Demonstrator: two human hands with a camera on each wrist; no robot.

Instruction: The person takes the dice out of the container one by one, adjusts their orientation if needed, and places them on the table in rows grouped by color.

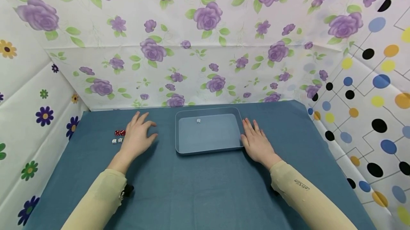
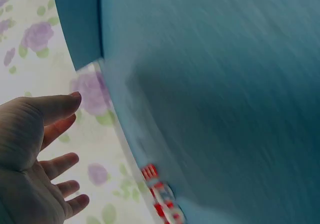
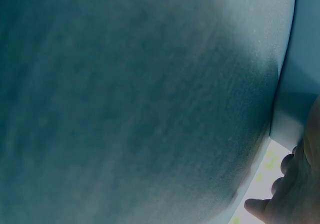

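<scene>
A shallow grey-blue tray [image 1: 208,148] lies on the table, with a small white die [image 1: 198,121] inside toward its back wall. My right hand [image 1: 258,146] rests against the tray's right side, fingers extended. Left of the tray, my left hand [image 1: 137,135] holds nothing; its thumb and fingers are spread apart. Just beyond that hand's outer side are red dice [image 1: 117,133] and, in front of them, white dice [image 1: 114,141]; the hand may hide others. In the left wrist view, the red and white dice [image 2: 162,201] look blurred, off the fingertips.
A blue cloth [image 1: 198,191] covers the table. Behind it hangs a white sheet with purple roses [image 1: 208,16]. Patterned sheets stand at both sides, one with flowers [image 1: 29,169] on the left and one with coloured dots [image 1: 379,125] on the right.
</scene>
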